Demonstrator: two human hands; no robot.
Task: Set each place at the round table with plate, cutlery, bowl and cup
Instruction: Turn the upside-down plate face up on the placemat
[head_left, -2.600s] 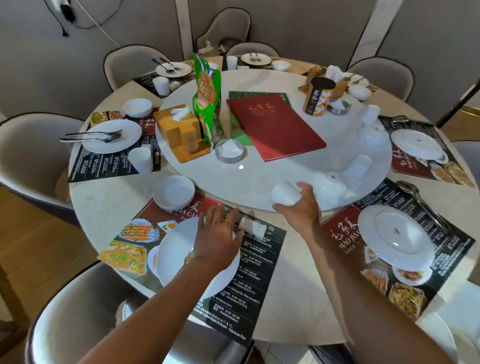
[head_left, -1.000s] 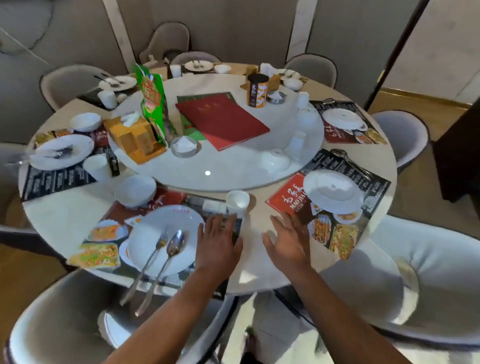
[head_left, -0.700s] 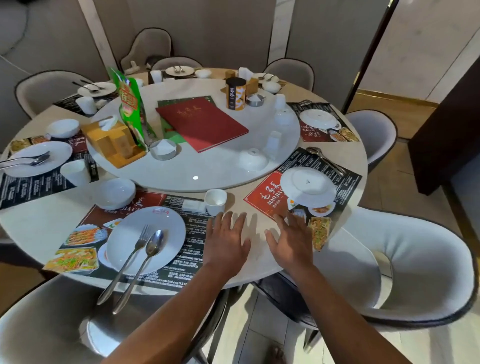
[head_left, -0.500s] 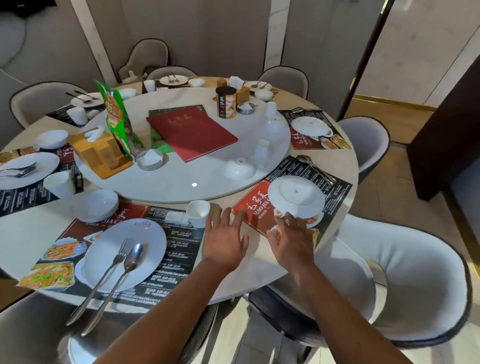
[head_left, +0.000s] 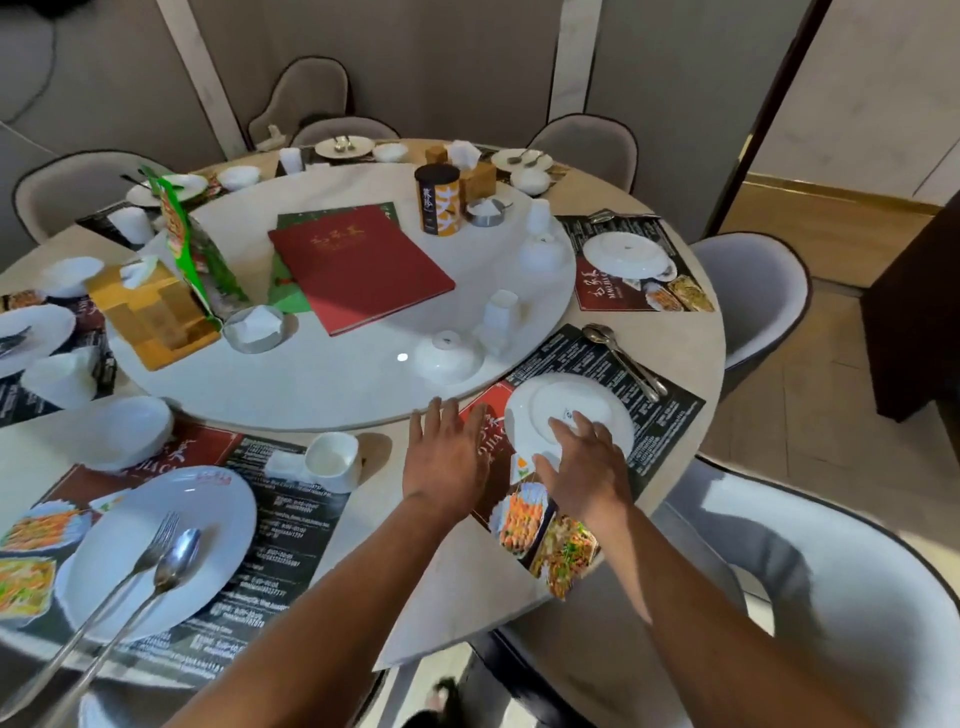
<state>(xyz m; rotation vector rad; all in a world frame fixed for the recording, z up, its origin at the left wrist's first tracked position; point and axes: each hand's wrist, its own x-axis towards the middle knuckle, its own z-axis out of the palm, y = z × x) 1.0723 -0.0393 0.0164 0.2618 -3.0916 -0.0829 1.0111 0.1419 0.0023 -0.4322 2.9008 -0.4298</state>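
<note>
Table (head_left: 675, 332), round and pale, fills the view, with grey chairs (head_left: 810, 587) around it. Turntable (head_left: 332, 379), white and circular, sits at its centre and carries a red menu (head_left: 358, 265), a wooden tissue box (head_left: 150, 312), a black-and-orange tin (head_left: 438, 200), an upturned bowl (head_left: 448, 356) and an upturned cup (head_left: 500, 314). Placemat (head_left: 587, 415) in front of me, printed red and black with food photographs, hangs slightly over the table edge; an upside-down plate (head_left: 561, 410) lies on it, and a spoon and fork (head_left: 626, 364) lie on its far side, apart from the plate. The place to my left has a second plate (head_left: 156, 545) on its own mat, a second fork (head_left: 93, 608) and second spoon (head_left: 135, 613) resting across it with handles past the table edge, a second bowl (head_left: 130, 431) beyond it, and an upright second cup (head_left: 332, 460) at its far right corner. My right hand (head_left: 584, 470) rests on the near edge of the upside-down plate, fingers slightly spread and lying over its base; whether the thumb hooks under the rim I cannot tell. My left hand (head_left: 447, 452) lies flat, fingers straight and close together, at the placemat's left edge, just beside the plate and not touching it.
</note>
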